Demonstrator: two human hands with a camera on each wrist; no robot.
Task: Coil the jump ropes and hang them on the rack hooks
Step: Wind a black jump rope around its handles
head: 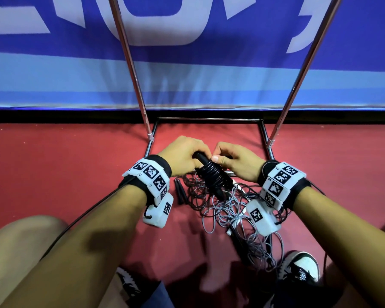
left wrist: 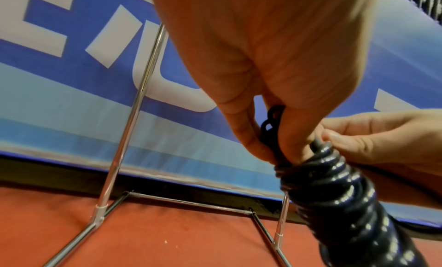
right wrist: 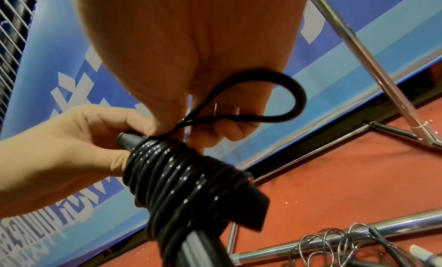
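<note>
Gripping black wound jump rope [head: 211, 176] handles in left hand [head: 185, 155]; right hand [head: 236, 161] pinching free loop [right wrist: 263, 99]. Tucking snugly, keeping turns tight, before lifting toward rack [head: 129, 58].

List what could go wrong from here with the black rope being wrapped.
1. The black rope is wound round its handles, and only the right hand pinches the free loop. If that pinch slips, the turns may spring loose.
2. The left hand grips just the handle end, so the bundle could tilt or drop.
3. It hangs right above the tangled ropes on the floor and might snag them when lifted.
</note>
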